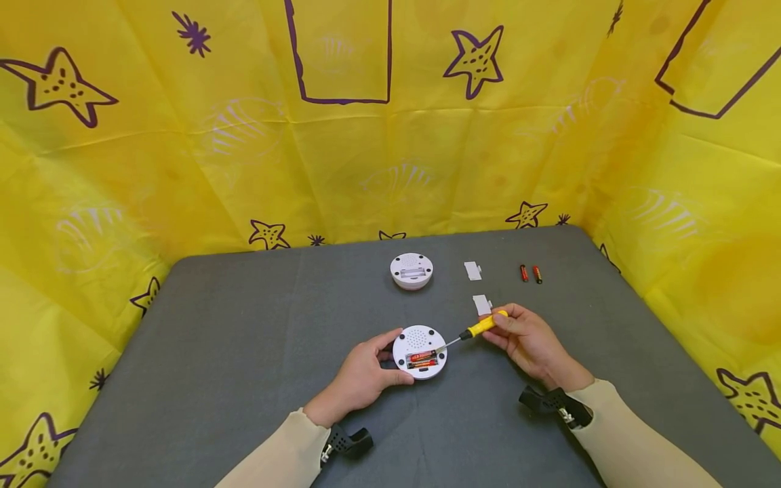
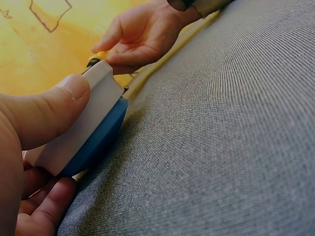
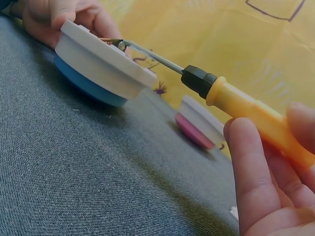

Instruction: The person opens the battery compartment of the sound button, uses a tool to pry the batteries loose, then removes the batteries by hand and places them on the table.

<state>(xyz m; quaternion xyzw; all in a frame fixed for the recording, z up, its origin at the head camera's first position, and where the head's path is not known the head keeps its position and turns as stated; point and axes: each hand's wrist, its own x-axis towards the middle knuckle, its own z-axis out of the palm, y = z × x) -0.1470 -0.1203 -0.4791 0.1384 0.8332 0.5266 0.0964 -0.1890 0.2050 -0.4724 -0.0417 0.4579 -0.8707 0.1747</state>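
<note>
My left hand [image 1: 361, 375] grips the rim of a round white device [image 1: 418, 335], thumb on one side and fingers on the other. The device lies tilted with its grilled face up, and its other side is blue in the left wrist view. Two red AAA batteries [image 1: 422, 356] sit in its open compartment. In my right hand [image 1: 529, 344] is a screwdriver [image 1: 487, 324] with a yellow handle, pinched between thumb and fingers. The screwdriver's metal tip [image 3: 147, 53] is at the end of one battery; whether they touch, I cannot tell.
Behind stands a second white device [image 1: 412, 264], pink below in the right wrist view, its compartment without batteries. Right of it lie two white battery covers [image 1: 472, 271] and two loose red batteries [image 1: 530, 274]. Yellow cloth [image 1: 342, 169] borders the grey table [image 1: 244, 352].
</note>
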